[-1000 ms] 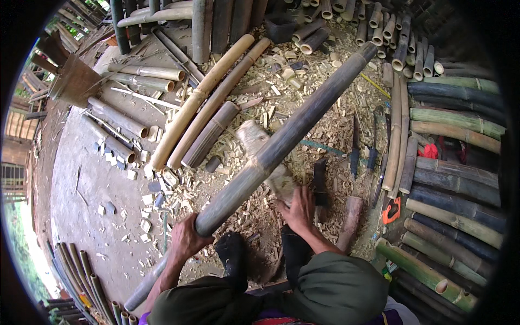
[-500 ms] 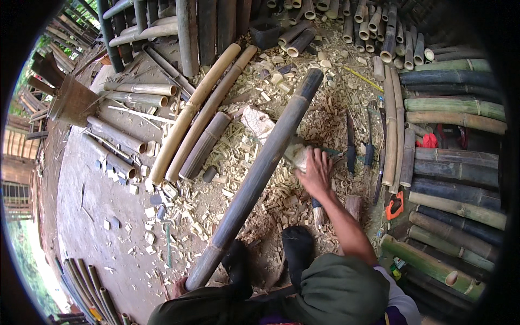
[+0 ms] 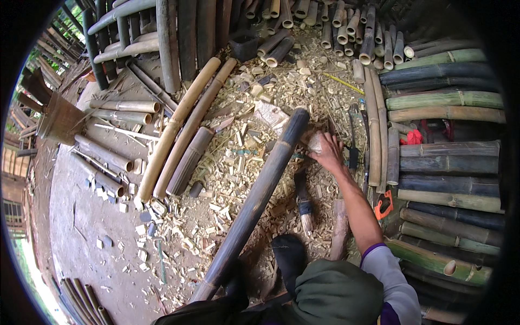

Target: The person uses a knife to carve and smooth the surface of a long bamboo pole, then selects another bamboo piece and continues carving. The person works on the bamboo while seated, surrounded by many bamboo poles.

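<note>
A long dark bamboo pole (image 3: 254, 208) slants from beside my legs up to the middle of the head view. My right hand (image 3: 327, 151) is closed around a pale wad (image 3: 313, 142), its exact kind unclear, just right of the pole's far end. Beneath that end a pale, rough wooden block (image 3: 271, 115) lies among the chips. My left hand is out of sight; the pole's near end runs down to my dark trousers. A blade with a dark-wrapped handle (image 3: 304, 208) lies on the chips between the pole and my right forearm.
Wood chips (image 3: 227, 162) cover the ground. Two long tan bamboo poles (image 3: 179, 130) lie left. Stacked bamboo (image 3: 449, 184) lines the right side, beside an orange-handled saw (image 3: 383, 205). More cut bamboo (image 3: 352, 32) stands at the back, near a dark bucket (image 3: 244, 44).
The pole's far end has shifted left and nearer. My right hand has moved slightly right and up, away from the pole. My left hand, earlier at the near end, has gone from sight.
</note>
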{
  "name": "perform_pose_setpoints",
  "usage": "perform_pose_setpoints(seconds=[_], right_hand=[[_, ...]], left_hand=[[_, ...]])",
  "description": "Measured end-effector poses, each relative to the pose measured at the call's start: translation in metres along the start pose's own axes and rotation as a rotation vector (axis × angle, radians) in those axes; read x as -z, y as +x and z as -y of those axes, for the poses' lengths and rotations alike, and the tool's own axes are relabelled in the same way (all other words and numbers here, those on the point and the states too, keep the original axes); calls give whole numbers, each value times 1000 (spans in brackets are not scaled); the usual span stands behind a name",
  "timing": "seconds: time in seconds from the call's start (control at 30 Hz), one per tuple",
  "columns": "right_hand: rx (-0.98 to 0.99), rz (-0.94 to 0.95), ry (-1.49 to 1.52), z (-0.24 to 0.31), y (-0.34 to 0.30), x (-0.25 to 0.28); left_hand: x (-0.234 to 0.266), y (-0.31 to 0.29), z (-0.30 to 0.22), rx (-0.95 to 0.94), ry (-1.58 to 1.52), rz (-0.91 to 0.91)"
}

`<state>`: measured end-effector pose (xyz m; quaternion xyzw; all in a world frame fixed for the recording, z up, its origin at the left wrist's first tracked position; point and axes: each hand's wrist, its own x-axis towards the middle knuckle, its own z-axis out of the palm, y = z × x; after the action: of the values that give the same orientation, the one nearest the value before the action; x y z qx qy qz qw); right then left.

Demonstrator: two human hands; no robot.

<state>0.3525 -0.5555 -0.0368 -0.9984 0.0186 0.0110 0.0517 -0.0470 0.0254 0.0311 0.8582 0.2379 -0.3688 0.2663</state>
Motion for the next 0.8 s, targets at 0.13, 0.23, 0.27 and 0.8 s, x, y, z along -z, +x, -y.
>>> perform_pose_setpoints(seconds=[0.13,0.23,0.27,0.8], right_hand=[[-39,15,7,-5,-10,0],[-67,-114,-47,8,-23,5],[-81,-153,-6,23,-33,8],[-324,467,289,60,-290,-20]], left_hand=[[-4,8,-6,-15,13,0],[-4,15,-8,-28,22,-12],[-4,13,-6,-23,30,-23],[10,6,27,-159,50,-144]])
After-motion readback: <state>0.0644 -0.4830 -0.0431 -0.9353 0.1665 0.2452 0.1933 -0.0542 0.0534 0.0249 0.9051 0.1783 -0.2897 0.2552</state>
